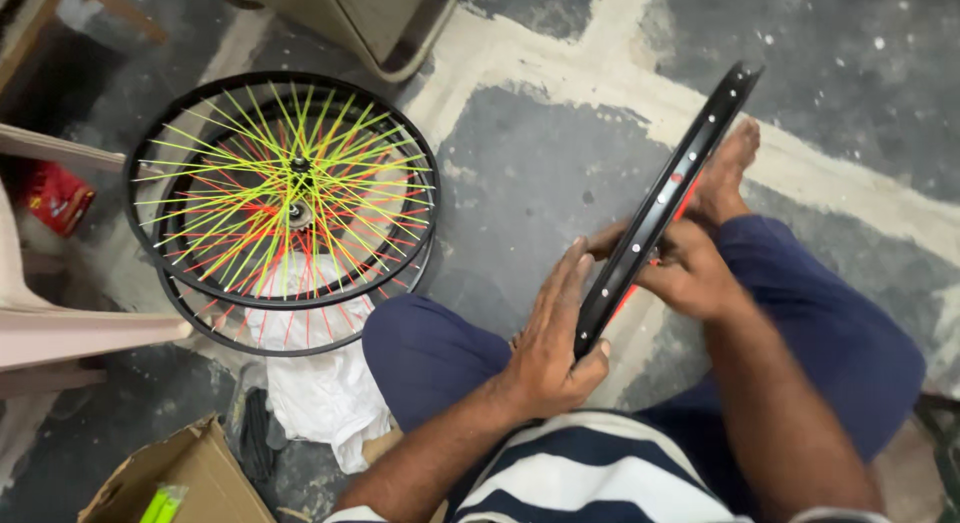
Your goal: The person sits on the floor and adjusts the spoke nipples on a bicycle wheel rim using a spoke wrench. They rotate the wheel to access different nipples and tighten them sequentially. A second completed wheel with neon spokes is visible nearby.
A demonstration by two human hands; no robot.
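Note:
I sit on the floor with a black bicycle wheel rim (668, 198) standing edge-on between my legs, red spokes just visible behind it. My left hand (552, 333) lies flat against the near side of the rim, thumb hooked under its lower edge. My right hand (685, 273) is on the far side, fingers curled around the spokes near the rim. My bare foot (728, 168) rests on the floor behind the rim.
Two finished wheels (285, 198) with neon yellow and red spokes lie stacked on the floor at left, over white cloth (320, 393). A cardboard box (185, 478) sits at bottom left. Pale furniture parts (70, 328) stand at the left edge, a metal cabinet (370, 18) at the top.

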